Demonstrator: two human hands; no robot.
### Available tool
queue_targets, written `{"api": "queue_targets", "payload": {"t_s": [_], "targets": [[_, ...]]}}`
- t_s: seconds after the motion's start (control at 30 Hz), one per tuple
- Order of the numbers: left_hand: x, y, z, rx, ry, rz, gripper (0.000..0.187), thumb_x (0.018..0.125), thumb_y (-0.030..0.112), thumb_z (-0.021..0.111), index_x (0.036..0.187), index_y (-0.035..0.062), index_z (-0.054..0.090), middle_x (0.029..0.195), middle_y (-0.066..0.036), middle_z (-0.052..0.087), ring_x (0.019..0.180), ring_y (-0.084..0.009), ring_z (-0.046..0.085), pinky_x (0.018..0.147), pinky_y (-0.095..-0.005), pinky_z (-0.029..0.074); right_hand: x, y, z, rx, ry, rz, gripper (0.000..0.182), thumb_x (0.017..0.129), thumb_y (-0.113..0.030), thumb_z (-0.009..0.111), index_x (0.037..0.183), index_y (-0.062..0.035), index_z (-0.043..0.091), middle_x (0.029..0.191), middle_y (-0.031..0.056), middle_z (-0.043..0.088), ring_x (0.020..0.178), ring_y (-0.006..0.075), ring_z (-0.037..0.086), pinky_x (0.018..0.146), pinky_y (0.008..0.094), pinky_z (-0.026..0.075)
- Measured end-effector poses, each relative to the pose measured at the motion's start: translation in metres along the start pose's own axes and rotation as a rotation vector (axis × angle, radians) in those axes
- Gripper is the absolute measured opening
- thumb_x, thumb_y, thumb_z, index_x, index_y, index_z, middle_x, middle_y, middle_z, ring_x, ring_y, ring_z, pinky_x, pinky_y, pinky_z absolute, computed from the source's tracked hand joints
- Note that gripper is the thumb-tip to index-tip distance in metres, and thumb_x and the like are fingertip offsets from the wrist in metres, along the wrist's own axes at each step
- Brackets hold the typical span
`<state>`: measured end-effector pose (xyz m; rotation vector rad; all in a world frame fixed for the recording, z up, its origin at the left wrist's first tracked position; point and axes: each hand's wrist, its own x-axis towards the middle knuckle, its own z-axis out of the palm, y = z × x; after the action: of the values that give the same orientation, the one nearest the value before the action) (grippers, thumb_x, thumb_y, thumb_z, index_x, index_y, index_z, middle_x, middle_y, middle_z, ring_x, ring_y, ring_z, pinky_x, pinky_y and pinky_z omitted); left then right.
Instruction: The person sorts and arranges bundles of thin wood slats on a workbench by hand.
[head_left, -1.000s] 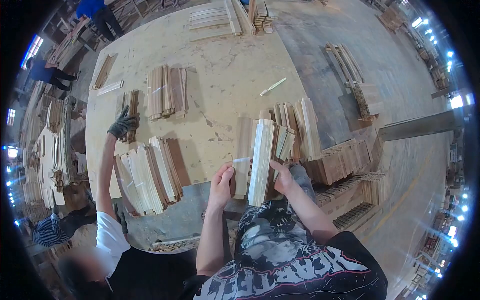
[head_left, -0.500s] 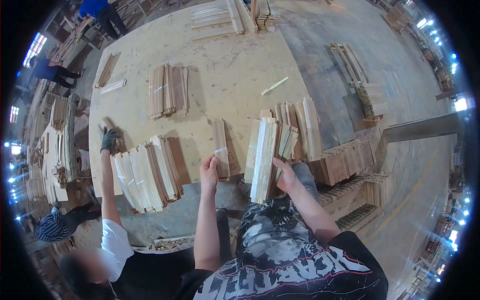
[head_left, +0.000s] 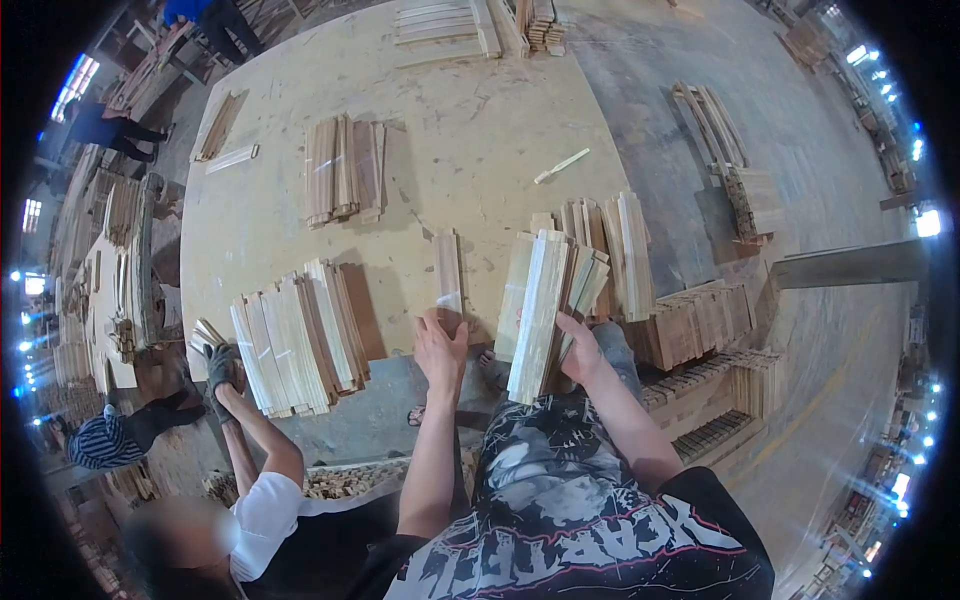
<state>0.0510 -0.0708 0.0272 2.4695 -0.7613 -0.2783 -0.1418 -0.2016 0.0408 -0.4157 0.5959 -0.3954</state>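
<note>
My left hand (head_left: 441, 350) grips the near end of a thin brown wooden slat (head_left: 447, 265), its fingers over the wood at the table's front edge. The slat lies lengthwise on the table, pointing away from me. On the right, a bundle of wooden slats (head_left: 533, 315) overhangs the front edge, close to my lap. My right hand (head_left: 580, 350) is closed around the bundle's right side, thumb on top; the other fingers are mostly hidden. More upright-leaning slats (head_left: 627, 255) stand just beyond it, touching or nearly so.
A co-worker's gloved hand (head_left: 218, 365) is at the left front corner, by a small bunch of slats (head_left: 205, 335). A wide row of slats (head_left: 290, 340) lies between us. Another stack (head_left: 340, 170) and a pale stick (head_left: 562, 166) lie farther back on the table (head_left: 480, 130).
My left hand has shifted from the slat's left side onto its near end. The co-worker's gloved hand has come back toward the front edge. My right hand keeps its hold.
</note>
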Motion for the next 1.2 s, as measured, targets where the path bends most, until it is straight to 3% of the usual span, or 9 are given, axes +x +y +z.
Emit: {"api": "queue_targets", "payload": {"t_s": [0.43,0.53,0.63,0.77,0.83,0.9,1.0,1.1,1.2], "targets": [[0.216,0.012,-0.026,0.261,0.299,0.189,0.037,0.082,0.023,0.067,0.108,-0.0023,0.061,0.1,-0.02,0.058,0.095,-0.0353,0.063,0.08,-0.044,0.052,-0.01,-0.001,-0.021,0.035,0.024,-0.033,0.064,0.09,-0.037,0.062,0.135,0.0064,0.047,0.128,0.0177,0.059,0.117,0.03,0.058,0.103,0.0436,0.045],[0.261,0.008,-0.007,0.465,0.259,0.152,0.026,0.084,0.021,0.064,0.097,-0.001,0.066,0.093,-0.019,0.064,0.086,-0.034,0.067,0.072,-0.0408,0.057,-0.018,-0.013,-0.002,0.044,-0.016,-0.074,0.062,0.09,-0.034,0.061,0.135,0.007,0.047,0.129,0.0182,0.058,0.118,0.0298,0.058,0.104,0.0434,0.044],[0.286,-0.001,-0.005,0.819,0.162,0.386,0.015,0.086,0.016,0.062,0.078,0.0054,0.069,0.083,-0.01,0.069,0.076,-0.0285,0.071,0.061,-0.0366,0.058,-0.014,-0.009,-0.018,-0.004,0.008,-0.055,0.061,0.09,-0.033,0.061,0.135,0.0064,0.047,0.129,0.0189,0.059,0.117,0.0306,0.058,0.102,0.0435,0.046],[0.243,0.037,-0.013,0.385,0.223,0.379,0.025,0.087,0.026,0.064,0.078,0.0032,0.069,0.074,-0.016,0.069,0.068,-0.033,0.068,0.061,-0.0435,0.053,-0.005,-0.003,-0.033,0.059,0.133,-0.08,0.043,0.089,-0.015,0.066,0.128,-0.0026,0.056,0.115,0.0091,0.066,0.104,0.0224,0.064,0.094,0.0381,0.051],[0.181,0.065,-0.018,0.164,-0.019,0.382,0.029,0.09,0.03,0.065,0.078,0.0038,0.068,0.071,-0.015,0.067,0.064,-0.0338,0.066,0.057,-0.0431,0.049,-0.006,-0.013,-0.013,0.116,0.124,-0.068,0.043,0.089,-0.016,0.067,0.128,-0.003,0.056,0.115,0.0087,0.066,0.104,0.0214,0.064,0.093,0.0369,0.051],[0.102,0.1,-0.034,-0.2,-0.313,0.344,0.034,0.09,0.035,0.068,0.083,0.0021,0.069,0.063,-0.011,0.064,0.057,-0.023,0.061,0.056,-0.0358,0.048,-0.002,-0.019,-0.001,0.109,0.13,-0.074,0.043,0.088,-0.016,0.068,0.128,-0.0034,0.056,0.115,0.0084,0.065,0.104,0.0206,0.064,0.092,0.0362,0.051],[0.021,0.133,-0.054,-0.373,-0.412,0.401,0.046,0.078,0.029,0.08,0.112,0.0034,0.064,0.072,-0.007,0.063,0.061,-0.0167,0.061,0.059,-0.0327,0.05,0.008,-0.017,0.003,-0.022,0.159,-0.157,0.041,0.088,-0.019,0.068,0.125,-0.004,0.057,0.112,0.0075,0.066,0.1,0.0195,0.064,0.09,0.0363,0.052],[0.006,0.119,-0.051,-0.358,-0.375,0.299,0.062,0.074,0.031,0.083,0.123,0.0035,0.058,0.076,-0.008,0.062,0.068,-0.0146,0.062,0.061,-0.0312,0.05,0.014,-0.015,0.002,-0.015,0.129,-0.071,0.043,0.087,-0.019,0.07,0.125,-0.0044,0.056,0.11,0.0075,0.066,0.098,0.0192,0.064,0.088,0.036,0.053],[0.011,0.092,-0.058,-0.726,-0.568,0.021,0.037,0.089,0.022,0.067,0.118,0.0002,0.062,0.08,-0.003,0.064,0.075,-0.0113,0.06,0.066,-0.0275,0.049,0.012,-0.012,0.01,0.096,0.104,-0.003,0.051,0.084,-0.019,0.074,0.129,-0.0053,0.053,0.115,0.007,0.064,0.104,0.02,0.062,0.093,0.0372,0.05]]}}
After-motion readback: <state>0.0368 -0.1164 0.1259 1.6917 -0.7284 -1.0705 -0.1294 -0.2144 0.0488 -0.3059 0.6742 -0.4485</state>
